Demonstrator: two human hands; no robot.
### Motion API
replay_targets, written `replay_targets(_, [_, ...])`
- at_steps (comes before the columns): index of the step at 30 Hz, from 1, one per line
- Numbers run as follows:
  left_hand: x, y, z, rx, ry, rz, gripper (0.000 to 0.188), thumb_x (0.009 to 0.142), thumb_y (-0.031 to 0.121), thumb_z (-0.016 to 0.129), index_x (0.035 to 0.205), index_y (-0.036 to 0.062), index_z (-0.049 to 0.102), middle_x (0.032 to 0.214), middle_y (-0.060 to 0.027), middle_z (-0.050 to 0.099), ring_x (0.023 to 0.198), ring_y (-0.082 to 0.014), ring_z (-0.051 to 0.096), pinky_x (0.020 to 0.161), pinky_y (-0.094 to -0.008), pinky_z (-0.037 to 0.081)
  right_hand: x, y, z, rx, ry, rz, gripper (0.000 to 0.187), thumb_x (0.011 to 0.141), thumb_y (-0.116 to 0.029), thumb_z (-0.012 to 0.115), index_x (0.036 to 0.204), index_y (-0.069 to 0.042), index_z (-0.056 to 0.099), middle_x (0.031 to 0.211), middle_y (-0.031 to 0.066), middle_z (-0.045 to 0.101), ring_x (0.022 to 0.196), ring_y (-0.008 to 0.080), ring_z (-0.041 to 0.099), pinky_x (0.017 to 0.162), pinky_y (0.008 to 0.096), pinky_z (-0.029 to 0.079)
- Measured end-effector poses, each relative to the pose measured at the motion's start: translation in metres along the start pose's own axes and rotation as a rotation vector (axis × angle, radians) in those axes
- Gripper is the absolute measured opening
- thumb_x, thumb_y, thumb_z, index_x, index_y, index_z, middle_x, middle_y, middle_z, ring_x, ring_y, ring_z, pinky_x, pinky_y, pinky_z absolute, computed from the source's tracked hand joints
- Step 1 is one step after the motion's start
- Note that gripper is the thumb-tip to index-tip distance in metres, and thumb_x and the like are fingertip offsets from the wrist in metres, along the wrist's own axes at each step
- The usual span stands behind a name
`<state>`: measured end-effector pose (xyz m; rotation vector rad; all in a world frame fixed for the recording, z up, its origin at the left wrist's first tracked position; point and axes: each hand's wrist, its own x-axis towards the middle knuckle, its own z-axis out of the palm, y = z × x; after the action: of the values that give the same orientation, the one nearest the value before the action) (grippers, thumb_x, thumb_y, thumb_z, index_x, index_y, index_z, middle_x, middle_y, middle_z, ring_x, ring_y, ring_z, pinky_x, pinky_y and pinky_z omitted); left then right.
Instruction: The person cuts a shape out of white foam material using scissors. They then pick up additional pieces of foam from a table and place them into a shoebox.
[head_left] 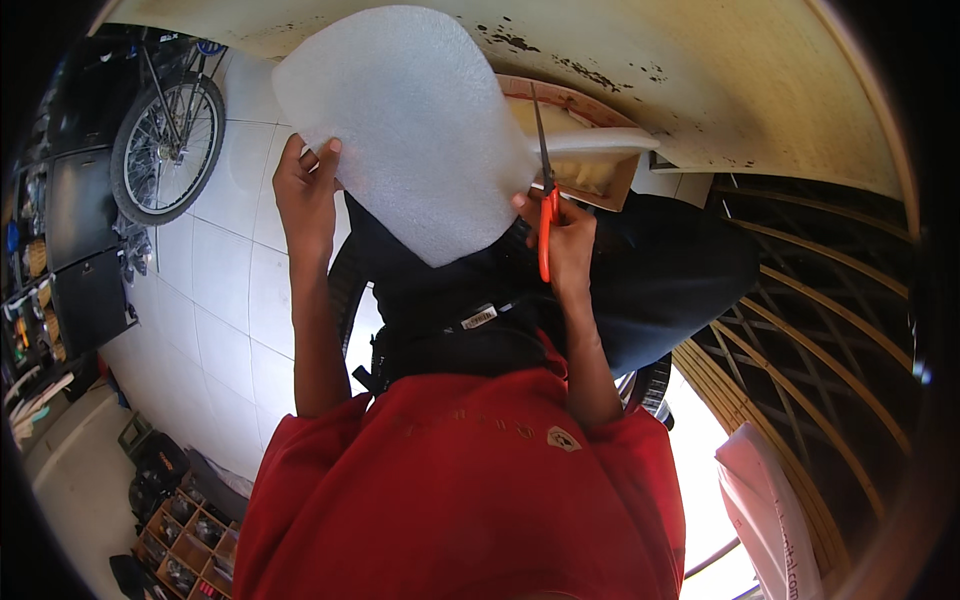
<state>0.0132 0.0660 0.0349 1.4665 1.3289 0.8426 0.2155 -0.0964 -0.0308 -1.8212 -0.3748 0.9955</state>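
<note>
A sheet of white packing foam (pixel 410 120) spreads between my hands, above my lap. Its left edge is pinched by my left hand (pixel 308 195), thumb on top. My right hand (pixel 562 235) has the red-handled scissors (pixel 545 190) in its grip, blades pointing away from me and looking closed. The fingertips of that same hand touch the foam's right edge. Beyond the scissors sits an open cardboard box (pixel 600 190), with a strip of white foam (pixel 605 140) lying across it.
A bicycle wheel (pixel 168 150) stands at the far left on white floor tiles (pixel 220 270). A pale, stained panel (pixel 720 90) curves across the far side. At right is a folding metal gate (pixel 800 330). A wooden compartment rack (pixel 190 545) with small parts is at lower left.
</note>
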Motion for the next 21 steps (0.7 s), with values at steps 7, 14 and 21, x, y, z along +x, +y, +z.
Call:
replay_targets(7, [-0.035, -0.027, 0.013, -0.379, 0.056, -0.079, 0.053, 0.085, 0.014, 0.073, 0.126, -0.0062, 0.046, 0.118, -0.0212, 0.058, 0.111, -0.0252, 0.058, 0.095, -0.0375, 0.047, -0.003, -0.018, 0.039, 0.349, -0.113, 0.093, 0.034, 0.076, -0.018, 0.083, 0.065, -0.006, 0.054, 0.056, -0.0036, 0.048, 0.044, 0.0041, 0.04, 0.041, 0.022, 0.029])
replay_targets(14, [-0.072, -0.032, 0.018, -0.368, 0.029, -0.28, 0.045, 0.081, 0.015, 0.079, 0.116, -0.0008, 0.056, 0.088, -0.0112, 0.069, 0.066, -0.0076, 0.06, 0.055, -0.0211, 0.045, -0.012, -0.018, 0.057, 0.486, 0.023, 0.067, 0.027, 0.08, -0.017, 0.08, 0.075, -0.004, 0.056, 0.057, -0.0024, 0.049, 0.041, 0.0052, 0.04, 0.037, 0.0216, 0.029])
replay_targets(21, [-0.065, -0.015, 0.022, -0.415, 0.046, -0.254, 0.04, 0.086, 0.008, 0.07, 0.118, -0.0054, 0.051, 0.091, -0.0173, 0.068, 0.072, -0.0176, 0.069, 0.045, -0.027, 0.057, -0.023, -0.023, 0.031, 0.222, -0.076, -0.036, 0.02, 0.087, -0.019, 0.072, 0.087, -0.001, 0.062, 0.061, 0.0012, 0.058, 0.042, 0.0039, 0.041, 0.038, 0.0209, 0.029])
